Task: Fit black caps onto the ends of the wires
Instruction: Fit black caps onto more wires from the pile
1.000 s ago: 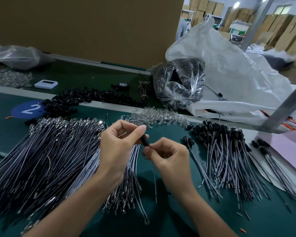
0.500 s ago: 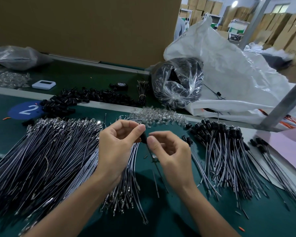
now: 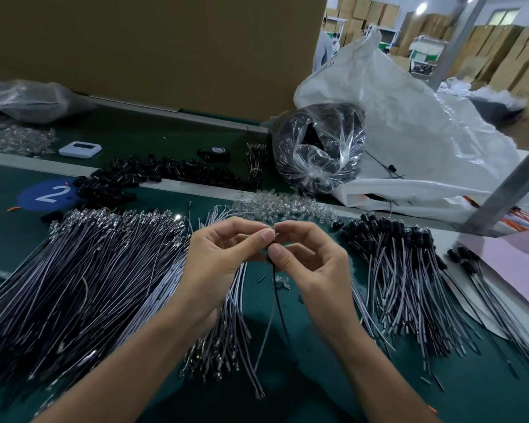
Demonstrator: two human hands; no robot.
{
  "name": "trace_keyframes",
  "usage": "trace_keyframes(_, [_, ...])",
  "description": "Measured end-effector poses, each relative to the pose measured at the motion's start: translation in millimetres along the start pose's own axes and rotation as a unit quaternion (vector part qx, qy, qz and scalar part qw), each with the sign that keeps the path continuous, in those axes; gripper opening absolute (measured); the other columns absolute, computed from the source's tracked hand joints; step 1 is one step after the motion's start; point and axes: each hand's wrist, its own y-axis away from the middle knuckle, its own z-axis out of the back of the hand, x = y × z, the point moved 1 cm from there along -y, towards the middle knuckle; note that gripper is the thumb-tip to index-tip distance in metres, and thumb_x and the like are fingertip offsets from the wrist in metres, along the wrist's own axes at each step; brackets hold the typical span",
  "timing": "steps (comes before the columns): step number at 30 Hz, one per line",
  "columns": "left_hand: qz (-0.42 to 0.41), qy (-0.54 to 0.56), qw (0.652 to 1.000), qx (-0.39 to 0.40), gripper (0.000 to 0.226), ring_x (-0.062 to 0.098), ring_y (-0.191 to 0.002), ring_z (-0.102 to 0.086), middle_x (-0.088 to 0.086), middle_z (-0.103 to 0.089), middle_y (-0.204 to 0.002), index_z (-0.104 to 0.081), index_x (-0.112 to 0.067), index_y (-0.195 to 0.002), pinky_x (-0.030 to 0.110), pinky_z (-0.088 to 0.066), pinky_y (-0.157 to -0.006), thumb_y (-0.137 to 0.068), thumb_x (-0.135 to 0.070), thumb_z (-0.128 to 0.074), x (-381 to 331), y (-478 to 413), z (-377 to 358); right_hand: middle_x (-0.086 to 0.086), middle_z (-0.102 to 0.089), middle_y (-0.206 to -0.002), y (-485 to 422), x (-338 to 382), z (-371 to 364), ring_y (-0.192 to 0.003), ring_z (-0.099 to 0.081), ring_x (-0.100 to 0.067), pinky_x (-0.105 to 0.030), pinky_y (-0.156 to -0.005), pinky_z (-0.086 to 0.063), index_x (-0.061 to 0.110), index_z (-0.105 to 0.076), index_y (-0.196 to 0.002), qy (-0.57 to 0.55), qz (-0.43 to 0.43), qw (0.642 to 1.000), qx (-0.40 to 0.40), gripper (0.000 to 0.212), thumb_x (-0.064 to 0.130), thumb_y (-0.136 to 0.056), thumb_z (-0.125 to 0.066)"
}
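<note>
Both hands meet in front of the clear plastic bag (image 3: pixel 318 148), nearer the viewer than it is. The left hand (image 3: pixel 223 264) and right hand (image 3: pixel 312 264) have curled fingers, and their thumb tips press together on a black cap (image 3: pixel 269 257). The thumbs cover most of the cap, so its open end and how far it is seated cannot be made out. The wire (image 3: pixel 278 300) hangs from the cap with its long axis running straight away from the bag toward the viewer. A grey strand splits off lower down, and its free ends lie on the green mat (image 3: pixel 318 386).

The heap of uncapped wires (image 3: pixel 89 285) lies on the near left of the bag, fanned out with the metal tips toward the bag and cut off by the left edge. The capped wires (image 3: pixel 403 270) lie in front of the bag and slightly right, caps toward it, and run out of view on the right. Loose black caps (image 3: pixel 153 175) sit left of the bag. Clear LEDs (image 3: pixel 284 206) lie just in front of it. Between the two wire heaps, a strip of bare mat stays open under the forearms.
</note>
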Motion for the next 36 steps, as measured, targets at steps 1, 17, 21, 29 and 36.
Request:
trace_keyframes(1, [0.005, 0.006, 1.0, -0.001, 0.021, 0.013, -0.073, -0.069, 0.0, -0.073, -0.074, -0.078, -0.02, -0.073, 0.024, -0.058, -0.071, -0.056, -0.032, -0.081, 0.0, -0.1, 0.4, -0.006, -0.074, -0.09, -0.2, -0.4, -0.3, -0.082, -0.073, -0.023, -0.029, -0.073, -0.058, 0.015, -0.069, -0.102, -0.003, -0.009, 1.0, 0.002, 0.022, 0.016, -0.08, -0.075])
trace_keyframes(17, [0.012, 0.002, 1.0, -0.025, 0.032, 0.018, -0.084, -0.073, 0.009, -0.077, -0.086, -0.081, -0.018, -0.082, 0.029, -0.058, -0.083, -0.053, -0.032, -0.082, -1.0, -0.8, 2.4, -0.002, -0.075, -0.088, 0.8, 0.3, -2.9, -0.082, -0.072, -0.015, -0.02, -0.073, -0.055, 0.012, -0.07, -0.096, 0.029, 0.011, 0.999, -0.031, 0.026, 0.023, -0.074, -0.077])
trace_keyframes(21, [0.018, 0.001, 0.999, -0.029, 0.031, 0.017, -0.084, -0.073, 0.008, -0.077, -0.087, -0.081, -0.018, -0.079, 0.028, -0.058, -0.081, -0.052, -0.032, -0.082, 0.9, -1.3, 3.0, 0.001, -0.075, -0.086, 1.4, 0.2, -3.7, -0.08, -0.072, -0.013, -0.018, -0.072, -0.054, 0.016, -0.07, -0.095, 0.04, 0.021, 0.998, -0.039, 0.024, 0.023, -0.073, -0.077])
trace_keyframes(29, [0.022, -0.001, 1.0, -0.021, 0.026, 0.016, -0.088, -0.072, 0.006, -0.077, -0.094, -0.081, -0.02, -0.079, 0.032, -0.057, -0.085, -0.058, -0.034, -0.078, 1.9, -3.2, 4.0, 0.002, -0.074, -0.086, 2.6, 0.9, -5.1, -0.079, -0.071, -0.011, -0.019, -0.071, -0.054, 0.016, -0.07, -0.095, 0.062, 0.021, 0.997, -0.044, 0.026, 0.028, -0.073, -0.078])
trace_keyframes(36, [-0.016, 0.047, 0.998, -0.048, 0.018, 0.013, -0.081, -0.071, 0.008, -0.077, -0.089, -0.079, -0.018, -0.08, 0.021, -0.056, -0.071, -0.065, -0.025, -0.076, 0.2, -4.5, 8.5, 0.0, -0.074, -0.068, 2.6, -7.7, -5.6, -0.063, -0.071, -0.016, -0.026, -0.062, -0.056, 0.022, -0.071, -0.075, 0.124, -0.021, 0.992, 0.007, 0.013, 0.013, -0.082, -0.077])
